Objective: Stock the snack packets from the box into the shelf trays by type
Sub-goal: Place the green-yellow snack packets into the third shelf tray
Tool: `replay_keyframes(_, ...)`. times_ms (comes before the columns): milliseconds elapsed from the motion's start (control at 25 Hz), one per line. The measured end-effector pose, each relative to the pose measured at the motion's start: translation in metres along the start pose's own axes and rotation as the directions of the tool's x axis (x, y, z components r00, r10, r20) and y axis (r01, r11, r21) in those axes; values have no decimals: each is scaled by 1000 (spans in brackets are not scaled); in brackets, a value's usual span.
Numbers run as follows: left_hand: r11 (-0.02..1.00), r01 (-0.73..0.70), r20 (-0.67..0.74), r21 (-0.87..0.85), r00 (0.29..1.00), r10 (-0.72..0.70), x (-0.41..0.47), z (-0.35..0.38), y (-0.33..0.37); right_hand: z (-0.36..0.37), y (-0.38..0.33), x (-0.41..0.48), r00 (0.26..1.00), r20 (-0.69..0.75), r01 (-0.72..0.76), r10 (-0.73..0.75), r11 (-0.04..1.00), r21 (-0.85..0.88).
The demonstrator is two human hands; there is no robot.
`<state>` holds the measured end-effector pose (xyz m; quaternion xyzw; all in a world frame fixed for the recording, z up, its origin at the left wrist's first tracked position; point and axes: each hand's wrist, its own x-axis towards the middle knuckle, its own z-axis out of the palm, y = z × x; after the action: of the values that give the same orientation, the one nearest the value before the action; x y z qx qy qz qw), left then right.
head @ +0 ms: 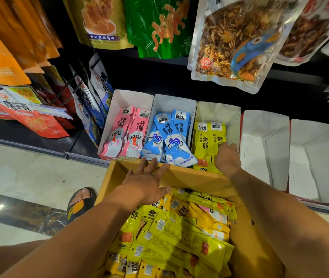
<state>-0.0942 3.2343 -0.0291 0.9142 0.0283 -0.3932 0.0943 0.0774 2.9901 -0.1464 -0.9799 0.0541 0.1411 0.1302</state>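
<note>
Our left hand [145, 181] hovers spread over the cardboard box [189, 178]. Our right hand [227, 159] lies on the yellow packets [203, 143] in their tray [215, 111], grip impossible to tell.

Left hand [145, 184]: stretched forward, palm down, fingers kept straight and fanned out, nothing gripped.
Right hand [227, 159]: pushed further out, back turned up, fingers tucked down out of sight.
Arms: both bare, extended forward.
</note>
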Motion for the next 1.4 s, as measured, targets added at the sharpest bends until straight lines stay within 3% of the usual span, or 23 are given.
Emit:
replay_keyframes(80, 1000, 4, 2, 0, 1000, -4, 0, 0, 0, 1, 2, 1, 991, 4, 132, -133, 988, -77)
replay_keyframes(240, 1000, 6, 9, 5, 1000, -6, 0, -1, 1, 10, 5, 12, 937, 233, 293, -259, 948, -125)
replay_keyframes(360, 1000, 6, 8, 11, 1000, -7, 0, -1, 1, 14, 5, 16, 919, 306, 298, -251, 947, -119)
replay_keyframes(880, 1000, -2, 6, 16, 1000, 1, 1, 1, -1, 17, 3, 18, 906, 385, 287, -176, 924, -253)
replay_keyframes(1080, 999, -18, -24, 33, 1000, 19, 0, 0, -4, -1, 3, 13, 923, 302, 295, -241, 944, -149)
replay_keyframes(1400, 994, -40, -225, 98, 973, 61, -14, 16, -39, -59, -13, -42, 918, 42, 396, -395, 918, -26)
